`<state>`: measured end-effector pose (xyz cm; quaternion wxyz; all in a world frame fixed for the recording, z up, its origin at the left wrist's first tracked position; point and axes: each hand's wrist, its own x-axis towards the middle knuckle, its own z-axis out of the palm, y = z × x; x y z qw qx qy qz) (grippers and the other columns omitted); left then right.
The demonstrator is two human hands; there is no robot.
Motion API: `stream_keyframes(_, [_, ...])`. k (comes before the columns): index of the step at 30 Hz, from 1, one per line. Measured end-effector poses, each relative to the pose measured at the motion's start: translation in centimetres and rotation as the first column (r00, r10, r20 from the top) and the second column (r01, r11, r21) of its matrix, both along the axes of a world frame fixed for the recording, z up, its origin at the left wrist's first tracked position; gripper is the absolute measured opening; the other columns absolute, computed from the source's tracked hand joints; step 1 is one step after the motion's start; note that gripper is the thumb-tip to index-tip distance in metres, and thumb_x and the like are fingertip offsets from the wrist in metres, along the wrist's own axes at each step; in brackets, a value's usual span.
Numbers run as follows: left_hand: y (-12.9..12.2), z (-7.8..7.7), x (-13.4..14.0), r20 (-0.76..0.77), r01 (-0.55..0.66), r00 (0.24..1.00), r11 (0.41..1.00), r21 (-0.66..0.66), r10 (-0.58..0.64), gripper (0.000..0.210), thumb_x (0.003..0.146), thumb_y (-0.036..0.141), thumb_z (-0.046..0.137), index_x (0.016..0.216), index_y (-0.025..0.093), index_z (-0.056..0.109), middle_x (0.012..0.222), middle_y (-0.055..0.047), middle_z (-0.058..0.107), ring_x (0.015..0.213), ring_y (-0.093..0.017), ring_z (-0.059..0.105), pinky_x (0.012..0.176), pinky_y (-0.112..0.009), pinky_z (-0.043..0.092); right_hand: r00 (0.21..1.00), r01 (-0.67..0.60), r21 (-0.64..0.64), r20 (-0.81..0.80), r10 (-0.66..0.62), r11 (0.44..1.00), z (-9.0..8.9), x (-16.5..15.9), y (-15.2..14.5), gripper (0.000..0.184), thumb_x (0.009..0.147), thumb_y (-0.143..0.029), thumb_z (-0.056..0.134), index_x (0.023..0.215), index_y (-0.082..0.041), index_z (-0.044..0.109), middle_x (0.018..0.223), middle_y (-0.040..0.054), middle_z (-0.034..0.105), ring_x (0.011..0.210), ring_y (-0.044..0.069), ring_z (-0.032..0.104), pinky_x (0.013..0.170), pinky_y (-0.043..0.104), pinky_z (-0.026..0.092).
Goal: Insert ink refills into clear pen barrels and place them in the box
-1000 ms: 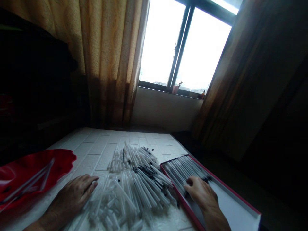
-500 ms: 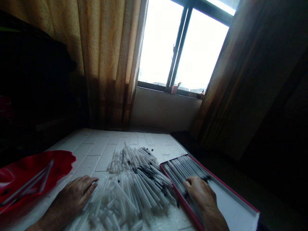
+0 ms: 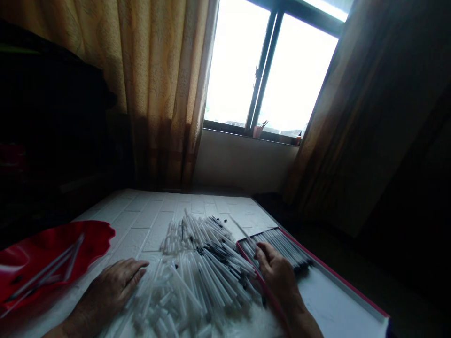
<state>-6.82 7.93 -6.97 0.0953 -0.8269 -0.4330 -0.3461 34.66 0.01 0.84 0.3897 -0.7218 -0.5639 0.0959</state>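
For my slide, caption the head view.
Right hand holding a slim stick by a red-rimmed box and heaped tubes.

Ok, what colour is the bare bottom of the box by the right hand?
The box bottom looks white, slightly bluish; the head view shows it best.

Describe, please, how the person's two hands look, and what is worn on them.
The left hand and the right hand are bare, without gloves. No sleeve, bracelet, watch or ring can be made out on either; fine markings cannot be told in the dim light.
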Motion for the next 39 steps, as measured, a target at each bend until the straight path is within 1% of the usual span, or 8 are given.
stream_keyframes(4, [0.1,-0.2,0.1,0.021,-0.024,0.999,1.0,0.011,0.024,0.054,0.102,0.06,0.032,0.1,0.03,0.077,0.088,0.001,0.081,0.081,-0.017,0.078,0.078,-0.025,0.06,0.962,-0.183,0.141,-0.18,0.207,0.973,-0.8,-2.9,0.2,0.059,0.091,-0.065,0.041,0.1,-0.016,0.072,0.08,0.0097,0.074,0.072,0.024,0.07,0.066,0.032,0.054])
stream_keyframes(8, [-0.4,0.6,0.3,0.032,-0.032,0.999,0.998,0.06,0.03,0.05,0.103,0.059,0.034,0.106,0.03,0.075,0.093,0.0,0.08,0.085,-0.018,0.078,0.081,-0.026,0.061,0.875,-0.307,0.199,-0.327,0.358,0.931,-1.3,-5.3,0.2,0.067,0.085,-0.079,0.052,0.093,-0.016,0.073,0.071,0.0062,0.07,0.058,0.019,0.064,0.054,0.028,0.052])
stream_keyframes(16, [-4.4,2.9,3.1,-0.093,0.147,0.988,0.952,0.267,-0.127,0.041,0.104,0.053,0.044,0.132,0.029,0.062,0.112,-0.003,0.077,0.101,-0.02,0.074,0.092,-0.03,0.057,0.609,-0.469,0.263,-0.596,0.524,0.843,-2.0,-8.6,-0.4,0.054,0.073,-0.07,0.079,0.085,-0.017,0.074,0.072,0.0028,0.068,0.057,0.014,0.062,0.053,0.026,0.052])
stream_keyframes(20, [-5.8,3.7,4.7,-0.08,0.231,0.973,0.934,0.273,-0.217,0.03,0.108,0.043,0.042,0.12,0.027,0.064,0.092,0.0,0.078,0.084,-0.016,0.075,0.084,-0.025,0.056,0.521,-0.53,0.253,-0.656,0.546,0.81,-2.7,-9.6,-0.7,0.054,0.071,-0.068,0.082,0.086,-0.017,0.073,0.072,0.0006,0.067,0.058,0.012,0.061,0.056,0.024,0.053])
stream_keyframes(22, [-6.1,4.2,5.0,-0.034,0.258,0.965,0.929,0.267,-0.259,0.026,0.109,0.036,0.041,0.11,0.027,0.065,0.081,0.003,0.076,0.074,-0.013,0.073,0.077,-0.022,0.056,0.512,-0.544,0.237,-0.667,0.542,0.805,-2.8,-9.7,-0.7,0.056,0.07,-0.069,0.082,0.088,-0.017,0.074,0.073,0.0,0.067,0.06,0.012,0.062,0.058,0.024,0.054])
stream_keyframes(26, [-6.0,5.2,5.2,-0.008,0.256,0.964,0.918,0.304,-0.266,0.024,0.109,0.034,0.042,0.105,0.025,0.065,0.08,0.003,0.077,0.072,-0.012,0.074,0.072,-0.02,0.056,0.509,-0.556,0.217,-0.674,0.535,0.802,-2.8,-9.0,-0.6,0.062,0.069,-0.071,0.082,0.099,-0.017,0.075,0.078,0.002,0.071,0.061,0.013,0.063,0.057,0.024,0.054])
stream_keyframes(32, [-6.0,5.8,5.3,0.002,0.254,0.963,0.913,0.318,-0.268,0.025,0.109,0.033,0.043,0.102,0.024,0.066,0.077,0.002,0.077,0.068,-0.012,0.075,0.067,-0.021,0.058,0.572,-0.598,0.186,-0.583,0.578,0.779,-3.0,-7.5,-0.2,0.053,0.091,-0.065,0.064,0.08,-0.015,0.075,0.071,0.0051,0.073,0.053,0.011,0.062,0.052,0.021,0.048])
stream_keyframes(39, [-6.3,5.9,5.4,-0.005,0.261,0.961,0.908,0.329,-0.275,0.023,0.108,0.029,0.044,0.105,0.024,0.066,0.079,0.002,0.077,0.069,-0.012,0.074,0.068,-0.02,0.058,0.598,-0.582,0.169,-0.574,0.56,0.795,-3.2,-7.7,-0.2,0.056,0.084,-0.071,0.068,0.075,-0.016,0.074,0.066,0.0044,0.072,0.05,0.012,0.06,0.05,0.022,0.049])
